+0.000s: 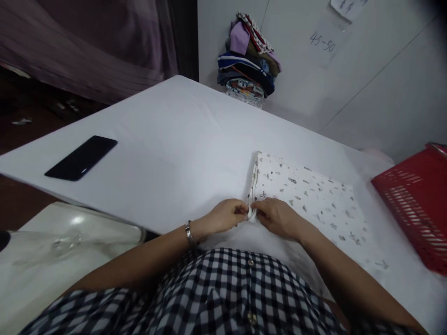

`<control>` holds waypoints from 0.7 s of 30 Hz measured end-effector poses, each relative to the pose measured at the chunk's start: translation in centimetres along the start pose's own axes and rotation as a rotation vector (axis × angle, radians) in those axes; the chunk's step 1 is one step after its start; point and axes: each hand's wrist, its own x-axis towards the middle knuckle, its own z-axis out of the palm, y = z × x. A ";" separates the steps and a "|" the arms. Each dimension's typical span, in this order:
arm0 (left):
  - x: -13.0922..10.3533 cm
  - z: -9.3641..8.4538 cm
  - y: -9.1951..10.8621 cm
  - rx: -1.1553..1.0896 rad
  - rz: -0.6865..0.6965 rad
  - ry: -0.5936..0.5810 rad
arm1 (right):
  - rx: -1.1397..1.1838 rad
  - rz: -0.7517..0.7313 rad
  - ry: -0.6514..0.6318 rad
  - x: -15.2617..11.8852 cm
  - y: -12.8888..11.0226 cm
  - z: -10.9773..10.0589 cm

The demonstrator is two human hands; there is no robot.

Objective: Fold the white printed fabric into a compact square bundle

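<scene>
1. Where the bench (181, 139) is bare on the left, a black phone (81, 157) lies flat, well apart from the hands.
2. Left hand (225, 215) pinches the near corner of the cloth (310, 195), its grip pressed tight on the edge. A bangle (189, 234) sits on that wrist.
3. Right hand (277, 216) pinches the same corner, touching the left hand.
4. Cloth is white with small dark marks and lies folded flat on the bench.
5. Far back, a pile of clothes (248, 58) leans by the wall.
6. Red basket (417, 200) sits at the right edge.
</scene>
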 end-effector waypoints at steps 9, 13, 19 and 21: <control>-0.6 0.9 -0.1 0.259 0.167 0.059 | -0.009 0.035 -0.196 0.7 -0.7 -2.0; -1.1 1.2 0.1 0.167 0.140 0.059 | 0.180 -0.002 -0.222 0.6 -0.9 -2.6; -1.2 1.4 0.2 0.050 0.052 -0.049 | 0.222 0.026 -0.176 1.0 -1.0 -2.8; -1.1 1.5 0.0 0.015 0.051 -0.086 | 0.232 0.052 -0.154 1.2 -1.0 -2.7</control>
